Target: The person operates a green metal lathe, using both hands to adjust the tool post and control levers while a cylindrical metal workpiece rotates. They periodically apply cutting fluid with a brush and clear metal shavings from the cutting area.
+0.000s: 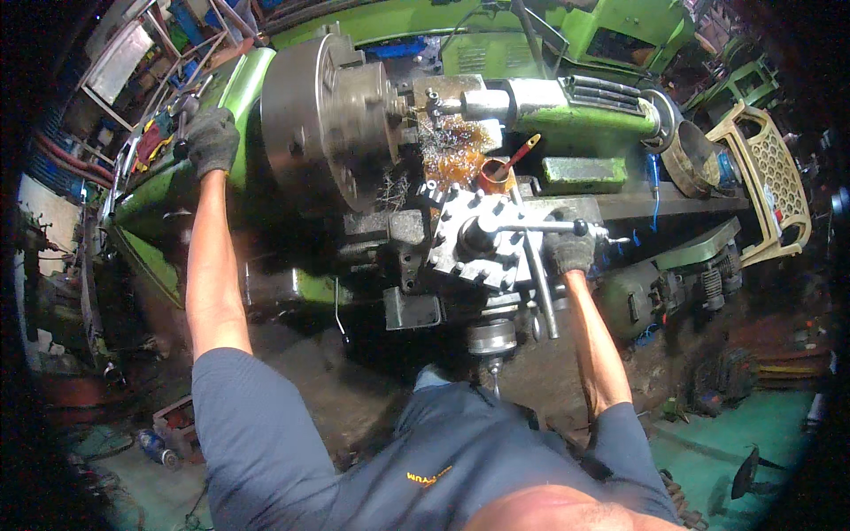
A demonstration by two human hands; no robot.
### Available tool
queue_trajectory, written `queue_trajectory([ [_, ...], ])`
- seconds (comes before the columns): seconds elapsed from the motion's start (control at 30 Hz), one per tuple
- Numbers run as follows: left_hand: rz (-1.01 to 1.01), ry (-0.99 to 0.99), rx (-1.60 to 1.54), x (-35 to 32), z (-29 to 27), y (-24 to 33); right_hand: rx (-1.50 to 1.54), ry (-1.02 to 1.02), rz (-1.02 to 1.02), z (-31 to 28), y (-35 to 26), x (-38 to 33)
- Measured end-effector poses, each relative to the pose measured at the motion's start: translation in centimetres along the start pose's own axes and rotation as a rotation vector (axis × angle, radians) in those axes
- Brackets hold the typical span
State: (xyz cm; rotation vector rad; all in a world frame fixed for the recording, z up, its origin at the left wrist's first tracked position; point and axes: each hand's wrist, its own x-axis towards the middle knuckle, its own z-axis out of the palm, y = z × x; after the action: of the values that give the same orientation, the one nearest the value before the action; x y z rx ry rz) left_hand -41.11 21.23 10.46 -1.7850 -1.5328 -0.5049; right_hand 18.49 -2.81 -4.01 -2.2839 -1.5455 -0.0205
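At the far left, my left hand (213,143), in a dark grey glove, is closed round a lever (184,124) on the green lathe headstock (247,88). Right of it is the large steel chuck (305,124); its jaws look blurred. My right hand (568,247), gloved too, curls beside the square tool post (476,237), just below the ball-ended clamp handle (540,227). What its fingers hold is hidden; a small crank (613,239) sticks out past them. A long metal bar (538,279) slants down between tool post and right wrist.
Behind the tool post stands an orange pot (494,177) with a red-handled brush (518,157). Wet brown chips (456,150) lie near the chuck. The tailstock (575,119) is at the back right, a beige plastic chair (768,177) beyond it. A handwheel (492,337) juts toward my body.
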Motion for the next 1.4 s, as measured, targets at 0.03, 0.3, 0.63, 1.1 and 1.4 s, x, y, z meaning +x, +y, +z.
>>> queue_trajectory([
  [0.03, 0.003, 0.001, 0.013, 0.0, -0.1, 0.2, 0.008, 0.002, -0.008, 0.1, 0.1, 0.0],
  [0.3, 0.016, 0.0, -0.017, 0.0, 0.3, -0.2, 0.086, 0.016, -0.042, 0.0, 0.2, -0.1],
  [0.63, 0.046, 0.024, 0.027, 0.1, 0.4, -0.6, 0.047, 0.016, -0.059, -0.2, 0.2, 0.0],
  [1.1, 0.035, -0.005, -0.015, 0.0, 0.1, -0.4, 0.103, 0.064, -0.067, 0.4, 0.6, 0.0],
  [1.4, 0.042, 0.04, 0.022, 0.0, 1.1, -1.0, 0.127, 0.074, -0.056, 0.1, 0.3, -0.2],
])
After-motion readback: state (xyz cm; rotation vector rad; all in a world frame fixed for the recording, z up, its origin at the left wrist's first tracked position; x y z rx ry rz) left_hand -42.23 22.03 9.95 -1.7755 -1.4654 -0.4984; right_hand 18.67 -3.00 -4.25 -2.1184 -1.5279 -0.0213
